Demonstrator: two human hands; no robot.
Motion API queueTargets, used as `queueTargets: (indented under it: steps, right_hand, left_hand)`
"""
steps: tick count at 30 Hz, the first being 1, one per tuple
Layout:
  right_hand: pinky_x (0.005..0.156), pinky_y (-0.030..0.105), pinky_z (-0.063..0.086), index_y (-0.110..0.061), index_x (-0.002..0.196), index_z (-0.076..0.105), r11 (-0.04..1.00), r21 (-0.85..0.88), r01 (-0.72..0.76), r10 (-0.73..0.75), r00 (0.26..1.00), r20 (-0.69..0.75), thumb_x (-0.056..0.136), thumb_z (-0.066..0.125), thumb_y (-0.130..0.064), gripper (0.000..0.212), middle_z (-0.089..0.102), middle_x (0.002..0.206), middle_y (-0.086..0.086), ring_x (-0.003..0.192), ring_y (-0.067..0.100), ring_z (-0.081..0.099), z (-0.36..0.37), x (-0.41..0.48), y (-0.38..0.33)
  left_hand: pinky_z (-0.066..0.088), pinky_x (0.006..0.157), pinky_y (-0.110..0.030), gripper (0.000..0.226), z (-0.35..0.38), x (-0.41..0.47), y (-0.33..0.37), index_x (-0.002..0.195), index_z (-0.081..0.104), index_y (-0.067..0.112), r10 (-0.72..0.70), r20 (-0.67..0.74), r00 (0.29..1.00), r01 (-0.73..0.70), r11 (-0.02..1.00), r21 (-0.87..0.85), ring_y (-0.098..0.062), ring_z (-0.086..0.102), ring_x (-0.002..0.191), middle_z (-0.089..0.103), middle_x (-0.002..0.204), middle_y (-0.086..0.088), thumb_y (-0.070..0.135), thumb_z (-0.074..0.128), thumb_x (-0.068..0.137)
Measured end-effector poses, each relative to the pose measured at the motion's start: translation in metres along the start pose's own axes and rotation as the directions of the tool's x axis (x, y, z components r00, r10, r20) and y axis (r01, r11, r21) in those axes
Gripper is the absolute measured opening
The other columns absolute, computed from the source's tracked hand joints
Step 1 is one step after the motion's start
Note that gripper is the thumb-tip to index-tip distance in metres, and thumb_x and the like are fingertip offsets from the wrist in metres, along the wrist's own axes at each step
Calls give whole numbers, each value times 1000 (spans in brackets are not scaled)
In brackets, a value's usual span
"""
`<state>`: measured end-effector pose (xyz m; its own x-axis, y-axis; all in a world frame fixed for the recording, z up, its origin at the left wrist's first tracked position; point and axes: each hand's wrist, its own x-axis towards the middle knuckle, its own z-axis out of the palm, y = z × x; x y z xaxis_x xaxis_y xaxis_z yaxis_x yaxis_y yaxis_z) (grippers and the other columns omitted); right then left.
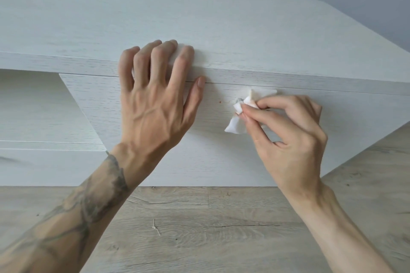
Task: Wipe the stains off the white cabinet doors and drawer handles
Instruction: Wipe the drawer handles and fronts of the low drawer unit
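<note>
Wiping in progress, not complete. Right hand [286, 131] pinched closed on a crumpled white wipe [240, 113], pressed against the small metallic handle [238, 101] near the upper edge of the white drawer front [213, 150]; handle mostly hidden by the wipe, so its condition and long axis not determinable. Wipe already carrying an orange-brown tint, suggesting some soil lifted. One small reddish spot [219, 102] remaining on the drawer front just left of the handle; faint discolouration around the handle also apparent. Left hand [155, 95] spread open, holding nothing, fingers hooked over the front edge of the cabinet top [244, 35], thumb along the seam below. Drawer front running long-axis left to right, facing the floor side of the view. Other fronts to the left not assessable for stains.
</note>
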<state>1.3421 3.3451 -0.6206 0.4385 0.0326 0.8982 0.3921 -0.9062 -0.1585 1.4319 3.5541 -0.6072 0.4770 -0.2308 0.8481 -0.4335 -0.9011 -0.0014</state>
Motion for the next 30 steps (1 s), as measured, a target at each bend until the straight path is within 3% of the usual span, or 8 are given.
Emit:
queueTargets:
  steps: [10,17,22,30]
  right_hand:
    - [90,39,44,-8,88,83,999,-52,0,-3,998,-57,96,79,-11,10,74,90,7,83,25,70,11,3,-12]
    - [87,42,45,-7,86,82,998,-58,-15,12,998,-56,96,78,-10,11,73,90,7,79,24,70,13,2,-14]
    - [92,33,40,-9,86,81,998,-58,-24,23,1000,-19,96,77,-10,10,73,92,5,86,20,70,15,10,-13]
    - [91,35,42,-9,85,80,997,-64,-35,33,999,-24,94,78,-9,10,73,91,4,84,22,70,15,11,-15]
  left_hand:
    - [31,115,-50,47,-1,0,0,140,60,10,13,-13,1000,-13,1000,16,-36,52,130,59,139,-14,44,42,112]
    - [33,115,-51,46,-2,1,0,139,61,10,21,-18,1000,-21,1000,19,-37,54,130,60,139,-14,42,43,111]
    - [32,115,-51,47,-1,1,-1,140,60,10,17,-15,1000,-17,999,27,-37,53,129,59,140,-14,42,43,111]
    - [31,115,-50,46,0,0,-1,140,60,10,19,-21,1000,-18,1000,19,-37,52,130,59,140,-14,43,43,111]
